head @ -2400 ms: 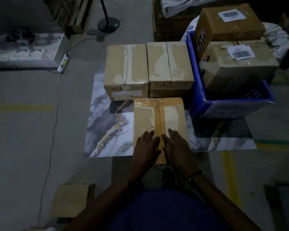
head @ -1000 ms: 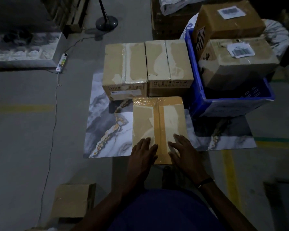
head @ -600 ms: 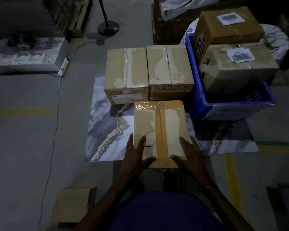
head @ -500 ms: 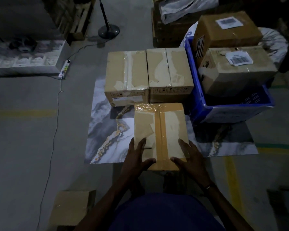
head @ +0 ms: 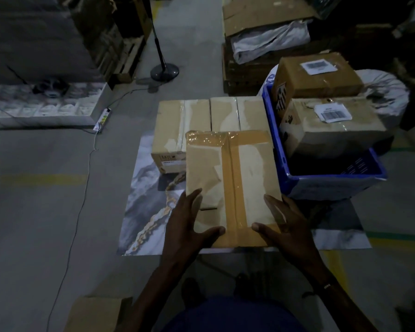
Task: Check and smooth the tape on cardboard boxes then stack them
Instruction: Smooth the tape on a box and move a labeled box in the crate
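Note:
A cardboard box [head: 233, 178] with brown tape down its middle and clear tape across the far end is held up above the marble-patterned mat [head: 149, 204]. My left hand [head: 189, 226] grips its near left corner, thumb on top. My right hand [head: 285, 226] grips the near right corner the same way. Behind it, two more taped boxes stand side by side on the mat, the left box [head: 170, 125] and the right box [head: 247, 113]. The held box hides their near ends.
A blue crate [head: 333, 180] on the right holds two labelled boxes [head: 331, 130]. A power strip [head: 102, 119] and its cable lie on the floor at left. A stand base [head: 164, 71] is farther back. Another cardboard box [head: 94, 315] sits near my left leg.
My hands slid from flat on the box top to its near corners and took hold. The box has risen off the mat and now overlaps the two boxes behind.

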The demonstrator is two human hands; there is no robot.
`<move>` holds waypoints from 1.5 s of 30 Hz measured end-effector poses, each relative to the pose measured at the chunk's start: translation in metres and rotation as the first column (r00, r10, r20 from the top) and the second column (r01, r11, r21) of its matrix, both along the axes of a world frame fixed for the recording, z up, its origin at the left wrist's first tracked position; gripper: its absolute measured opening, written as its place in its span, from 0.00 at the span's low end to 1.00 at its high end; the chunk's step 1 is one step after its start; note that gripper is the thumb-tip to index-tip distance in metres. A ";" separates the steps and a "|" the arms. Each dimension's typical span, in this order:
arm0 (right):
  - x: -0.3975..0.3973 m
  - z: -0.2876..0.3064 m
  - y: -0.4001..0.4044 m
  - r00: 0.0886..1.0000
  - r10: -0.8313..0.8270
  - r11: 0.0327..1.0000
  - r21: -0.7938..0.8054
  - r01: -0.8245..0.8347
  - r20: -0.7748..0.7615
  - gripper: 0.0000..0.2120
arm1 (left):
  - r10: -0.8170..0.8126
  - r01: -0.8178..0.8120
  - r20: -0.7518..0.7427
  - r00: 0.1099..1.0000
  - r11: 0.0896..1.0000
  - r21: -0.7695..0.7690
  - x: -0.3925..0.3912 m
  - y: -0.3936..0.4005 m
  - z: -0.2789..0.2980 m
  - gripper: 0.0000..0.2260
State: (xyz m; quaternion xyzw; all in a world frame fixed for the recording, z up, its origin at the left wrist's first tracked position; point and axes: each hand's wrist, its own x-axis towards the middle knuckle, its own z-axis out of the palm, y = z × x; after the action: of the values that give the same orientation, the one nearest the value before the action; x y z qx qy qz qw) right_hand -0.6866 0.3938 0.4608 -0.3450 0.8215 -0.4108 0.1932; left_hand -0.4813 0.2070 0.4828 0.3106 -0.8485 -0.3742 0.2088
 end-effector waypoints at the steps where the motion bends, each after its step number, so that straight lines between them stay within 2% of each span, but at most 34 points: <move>1: -0.005 0.008 -0.005 1.000 0.002 1.000 -0.015 -0.002 -0.026 0.41 | 0.013 -0.013 -0.028 1.000 1.000 0.002 -0.006 -0.004 0.010 0.47; 4: -0.023 0.030 -0.022 0.997 0.010 0.999 -0.034 -0.013 -0.074 0.40 | 0.060 -0.059 -0.105 0.993 0.998 0.015 -0.026 -0.012 0.036 0.46; 7: -0.046 0.047 -0.036 0.993 0.020 0.996 -0.082 -0.029 -0.115 0.40 | 0.121 -0.104 -0.178 0.977 0.989 0.101 -0.047 -0.019 0.049 0.44; 12: -0.085 0.070 -0.061 0.988 0.075 0.988 -0.121 -0.092 -0.137 0.40 | 0.161 -0.146 -0.227 0.961 0.986 0.080 -0.080 -0.043 0.059 0.44; 18: -0.134 0.085 -0.102 0.990 0.087 0.985 -0.140 -0.102 -0.110 0.36 | 0.162 -0.152 -0.222 0.962 0.987 0.060 -0.128 -0.089 0.070 0.42; 22: -0.169 0.092 -0.134 0.983 0.066 0.990 -0.110 -0.086 -0.173 0.36 | 0.115 -0.109 -0.177 0.977 0.993 0.039 -0.162 -0.131 0.071 0.39; 28: -0.209 0.086 -0.180 0.990 0.024 0.996 -0.083 -0.036 -0.136 0.37 | 0.077 -0.069 -0.129 0.989 0.995 0.071 -0.197 -0.187 0.060 0.43; 39: -0.252 0.075 -0.236 0.995 0.025 1.000 0.020 -0.023 -0.099 0.38 | -0.005 0.018 -0.119 0.993 0.993 0.114 -0.241 -0.249 0.051 0.36; 45: -0.258 0.066 -0.240 0.997 -0.013 0.999 0.038 0.016 -0.077 0.39 | -0.041 0.053 -0.082 0.996 0.987 0.152 -0.255 -0.262 0.037 0.36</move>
State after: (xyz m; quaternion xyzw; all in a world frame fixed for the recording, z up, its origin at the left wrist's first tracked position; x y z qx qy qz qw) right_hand -0.9444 0.1540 0.5272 -0.3510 0.8385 -0.3827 0.1651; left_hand -0.7366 -0.0549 0.5197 0.2905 -0.8153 -0.4555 0.2085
